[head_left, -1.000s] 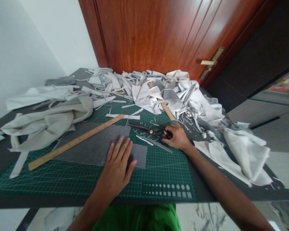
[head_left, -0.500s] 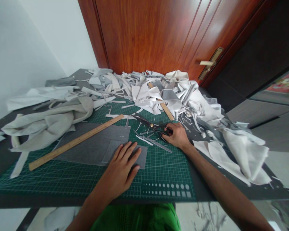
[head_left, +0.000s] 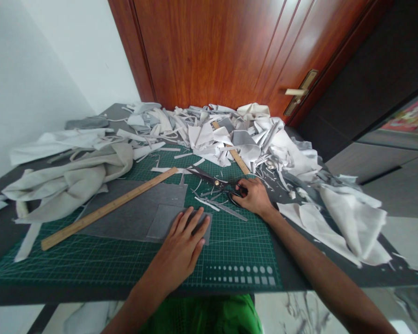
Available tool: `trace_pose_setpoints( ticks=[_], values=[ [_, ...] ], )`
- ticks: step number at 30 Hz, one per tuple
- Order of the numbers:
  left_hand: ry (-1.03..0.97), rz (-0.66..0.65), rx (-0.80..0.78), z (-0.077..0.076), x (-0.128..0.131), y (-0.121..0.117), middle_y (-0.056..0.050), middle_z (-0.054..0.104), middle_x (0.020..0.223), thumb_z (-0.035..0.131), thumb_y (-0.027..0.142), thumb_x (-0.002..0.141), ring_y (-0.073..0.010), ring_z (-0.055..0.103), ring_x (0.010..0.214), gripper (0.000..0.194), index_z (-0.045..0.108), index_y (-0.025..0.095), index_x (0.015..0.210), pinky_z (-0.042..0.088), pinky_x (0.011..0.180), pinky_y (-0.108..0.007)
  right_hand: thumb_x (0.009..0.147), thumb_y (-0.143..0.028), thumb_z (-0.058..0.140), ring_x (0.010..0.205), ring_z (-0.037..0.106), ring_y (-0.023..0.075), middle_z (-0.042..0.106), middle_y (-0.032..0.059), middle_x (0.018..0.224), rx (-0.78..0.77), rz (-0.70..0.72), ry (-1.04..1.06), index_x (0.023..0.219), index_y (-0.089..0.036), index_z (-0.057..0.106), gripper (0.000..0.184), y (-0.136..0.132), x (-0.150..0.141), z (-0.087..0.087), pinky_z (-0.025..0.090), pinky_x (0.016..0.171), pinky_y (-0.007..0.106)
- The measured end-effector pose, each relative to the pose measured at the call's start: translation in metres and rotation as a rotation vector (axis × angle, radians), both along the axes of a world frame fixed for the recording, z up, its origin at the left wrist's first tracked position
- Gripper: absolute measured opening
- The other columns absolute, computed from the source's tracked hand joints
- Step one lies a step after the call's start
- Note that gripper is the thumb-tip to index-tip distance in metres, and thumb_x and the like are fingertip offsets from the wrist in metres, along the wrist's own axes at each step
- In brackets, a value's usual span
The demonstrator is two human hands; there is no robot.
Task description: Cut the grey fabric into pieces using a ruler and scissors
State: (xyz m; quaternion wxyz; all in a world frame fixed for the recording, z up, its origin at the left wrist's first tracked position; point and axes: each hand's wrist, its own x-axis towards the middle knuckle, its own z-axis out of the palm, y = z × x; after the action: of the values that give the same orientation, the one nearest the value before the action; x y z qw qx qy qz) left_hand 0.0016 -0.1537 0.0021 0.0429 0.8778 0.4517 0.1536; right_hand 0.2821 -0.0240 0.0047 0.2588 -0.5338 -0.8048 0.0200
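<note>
My left hand [head_left: 181, 248] lies flat with fingers slightly spread on a small grey fabric rectangle [head_left: 157, 222]. That rectangle overlaps the right end of a larger grey fabric piece [head_left: 132, 215]. A wooden ruler [head_left: 107, 207] crosses the larger piece at a slant. Farther right, my right hand [head_left: 256, 195] has its fingers closed at the handles of black scissors [head_left: 217, 183]. The scissors rest low over the green cutting mat [head_left: 240, 243], blades toward the far left, apparently parted a little. Thin fabric strips [head_left: 226, 211] are scattered just below them.
White and grey fabric scraps [head_left: 204, 134] are heaped along the back, partly covering a second wooden ruler [head_left: 239, 161]. A crumpled beige cloth [head_left: 69, 178] sits on the left. White cloth pieces [head_left: 355, 222] lie along the right edge. A brown wooden door [head_left: 209, 55] stands behind the table.
My left hand has slid slightly right on the small grey rectangle. The right hand stays at the scissors' handles. The whole view has shifted slightly.
</note>
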Motion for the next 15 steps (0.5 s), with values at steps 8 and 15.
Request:
trace_pose_setpoints(
  ticks=[8, 15],
  values=[
    [-0.061, 0.005, -0.082, 0.0060, 0.0013, 0.0044, -0.013, 0.059, 0.131, 0.051, 0.027, 0.103, -0.0298, 0.055, 0.121, 0.045, 0.053, 0.023, 0.148, 0.051, 0.102, -0.048, 0.078, -0.036, 0.072, 0.069, 0.058, 0.0210, 0.060, -0.0014, 0.063, 0.005, 0.017, -0.006, 0.080, -0.024, 0.060, 0.017, 0.0009, 0.0004, -0.0006, 0.040, 0.082, 0.037],
    [0.005, 0.003, 0.006, 0.0005, 0.0042, 0.0051, -0.015, 0.060, 0.126, 0.047, 0.022, 0.103, -0.0303, 0.056, 0.118, 0.044, 0.052, 0.019, 0.148, 0.052, 0.099, -0.047, 0.076, -0.034, 0.072, 0.069, 0.057, 0.0210, 0.060, -0.0013, 0.063, 0.034, 0.027, -0.011, 0.080, -0.024, 0.060, 0.016, 0.0016, 0.0003, -0.0021, 0.039, 0.080, 0.037]
  ],
)
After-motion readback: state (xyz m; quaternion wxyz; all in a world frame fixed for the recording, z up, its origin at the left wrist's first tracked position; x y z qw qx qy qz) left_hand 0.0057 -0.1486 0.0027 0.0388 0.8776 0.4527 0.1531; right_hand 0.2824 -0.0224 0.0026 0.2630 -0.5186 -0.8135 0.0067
